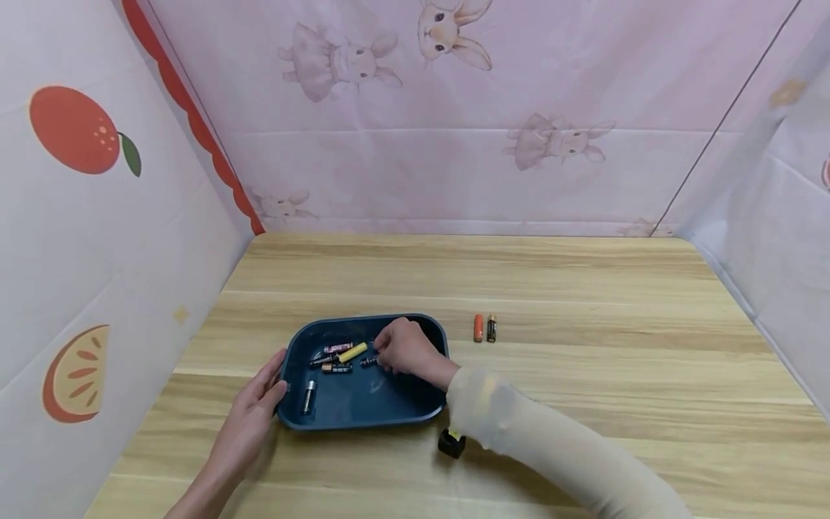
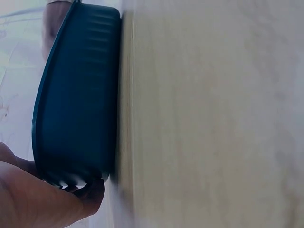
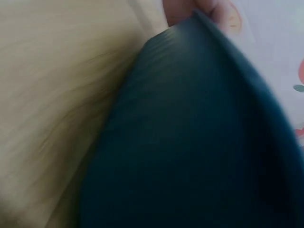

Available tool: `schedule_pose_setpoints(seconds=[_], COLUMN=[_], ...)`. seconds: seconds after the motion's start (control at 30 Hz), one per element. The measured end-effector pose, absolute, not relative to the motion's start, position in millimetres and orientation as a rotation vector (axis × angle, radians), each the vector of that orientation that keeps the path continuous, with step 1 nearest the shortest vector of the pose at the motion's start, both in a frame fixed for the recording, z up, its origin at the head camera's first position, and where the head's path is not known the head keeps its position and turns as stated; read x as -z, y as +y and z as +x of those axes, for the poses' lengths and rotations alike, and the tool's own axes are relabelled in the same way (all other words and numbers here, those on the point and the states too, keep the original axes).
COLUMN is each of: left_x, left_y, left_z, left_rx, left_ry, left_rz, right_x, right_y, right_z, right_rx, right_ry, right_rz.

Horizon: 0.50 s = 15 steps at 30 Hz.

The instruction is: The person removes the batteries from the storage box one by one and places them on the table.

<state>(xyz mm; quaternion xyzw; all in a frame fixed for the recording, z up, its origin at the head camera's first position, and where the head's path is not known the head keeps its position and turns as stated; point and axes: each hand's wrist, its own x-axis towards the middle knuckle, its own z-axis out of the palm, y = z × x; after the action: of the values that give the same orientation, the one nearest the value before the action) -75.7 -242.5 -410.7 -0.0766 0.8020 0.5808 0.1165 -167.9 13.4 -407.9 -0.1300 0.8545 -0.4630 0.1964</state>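
Observation:
A dark blue plastic tray stands on the table with several batteries in it. My left hand holds its left end, thumb at the rim; the left wrist view shows the fingers against the outer wall. Inside the tray is my right hand, fingers bent down beside a dark battery that it partly covers. Whether the fingertips grip it is hidden. A yellow battery, a pink one and a copper-topped one lie close by. A silver-ended battery lies apart at the left.
An orange battery and a black, copper-topped battery stand or lie side by side beyond the tray's right end. A small black object with a yellow part sits near its front right corner, partly under the right sleeve. Printed cloth walls surround the wooden table.

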Motion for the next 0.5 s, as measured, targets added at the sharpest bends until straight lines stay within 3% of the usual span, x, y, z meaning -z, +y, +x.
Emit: schedule_pose_setpoints(seconds=[0.5], left_x=[411.0], left_y=[-242.2], left_z=[-76.1], left_rx=[-1.714], left_ry=[2.335], left_rz=[-0.241], right_x=[406.9], right_y=[9.5], right_z=[-169.5], right_rx=[1.076], right_ry=[2.47], right_rz=[-0.441])
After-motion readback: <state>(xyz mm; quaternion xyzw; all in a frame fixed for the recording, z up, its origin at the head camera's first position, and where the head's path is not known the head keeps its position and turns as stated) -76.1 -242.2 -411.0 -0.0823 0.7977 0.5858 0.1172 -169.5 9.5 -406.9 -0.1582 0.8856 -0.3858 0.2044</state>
